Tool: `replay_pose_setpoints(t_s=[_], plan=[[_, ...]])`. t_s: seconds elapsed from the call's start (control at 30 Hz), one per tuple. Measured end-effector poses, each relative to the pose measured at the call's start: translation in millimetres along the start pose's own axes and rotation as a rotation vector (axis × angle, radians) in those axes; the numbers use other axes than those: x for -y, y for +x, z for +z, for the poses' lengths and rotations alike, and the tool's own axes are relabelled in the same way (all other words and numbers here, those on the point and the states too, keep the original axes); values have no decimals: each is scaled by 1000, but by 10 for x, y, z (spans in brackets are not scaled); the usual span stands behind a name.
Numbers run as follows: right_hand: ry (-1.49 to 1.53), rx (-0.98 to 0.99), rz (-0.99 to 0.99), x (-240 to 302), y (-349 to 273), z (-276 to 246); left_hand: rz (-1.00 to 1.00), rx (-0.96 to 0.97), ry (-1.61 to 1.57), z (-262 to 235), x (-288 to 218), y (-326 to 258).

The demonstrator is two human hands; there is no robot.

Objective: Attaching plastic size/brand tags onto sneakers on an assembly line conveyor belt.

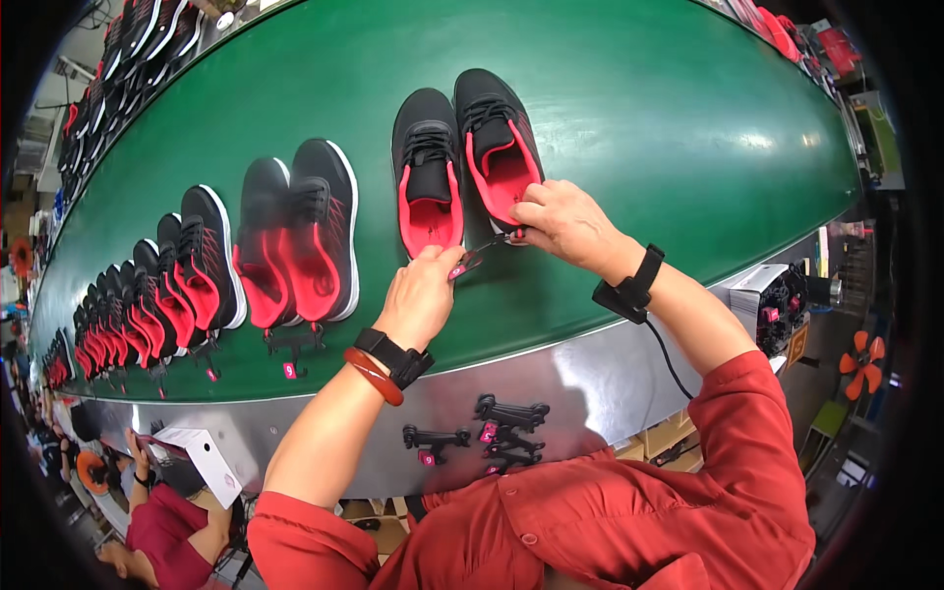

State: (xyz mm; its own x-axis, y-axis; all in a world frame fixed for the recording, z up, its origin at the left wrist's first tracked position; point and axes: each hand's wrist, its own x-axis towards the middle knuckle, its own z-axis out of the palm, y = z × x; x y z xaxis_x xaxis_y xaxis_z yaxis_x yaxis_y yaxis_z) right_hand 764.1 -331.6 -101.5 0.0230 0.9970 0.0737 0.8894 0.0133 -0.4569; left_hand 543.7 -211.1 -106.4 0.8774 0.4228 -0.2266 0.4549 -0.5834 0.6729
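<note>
A pair of black sneakers with coral-pink linings lies on the green work surface, toes pointing away from me. My left hand (418,297) is closed at the heel of the left sneaker (427,147), pinching one end of a small black shoe hanger (478,256) with a pink size tag. At the heel of the right sneaker (492,113), my right hand (570,228) pinches the hanger's other end. The hanger spans the gap between the two heels. My fingers partly hide its ends, so I cannot tell whether either is fastened.
On the left stands a long row of similar sneakers (202,256), the nearest pair blurred, with hangers at their heels. Loose black hangers (511,423) lie on the metal ledge (374,462) before me. A box of hangers (777,305) is at right. Another person (172,531) sits lower left.
</note>
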Motion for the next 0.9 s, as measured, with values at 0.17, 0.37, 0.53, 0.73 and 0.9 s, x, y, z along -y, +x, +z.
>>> replay_pose_setpoints(t_s=[0.17,0.37,0.53,0.73,0.9], plan=[[66,-50,32,-12,-91,114,-20,12,72,59,18,-9],[85,-19,79,81,-31,141,-43,-9,101,96,11,-21],[8,16,44,97,0,76,-59,-20,81,130,15,-32],[-143,46,4,138,31,89,-51,-27,86,166,22,-59],[-331,76,-72,211,108,53,-16,-60,71,179,29,-84]])
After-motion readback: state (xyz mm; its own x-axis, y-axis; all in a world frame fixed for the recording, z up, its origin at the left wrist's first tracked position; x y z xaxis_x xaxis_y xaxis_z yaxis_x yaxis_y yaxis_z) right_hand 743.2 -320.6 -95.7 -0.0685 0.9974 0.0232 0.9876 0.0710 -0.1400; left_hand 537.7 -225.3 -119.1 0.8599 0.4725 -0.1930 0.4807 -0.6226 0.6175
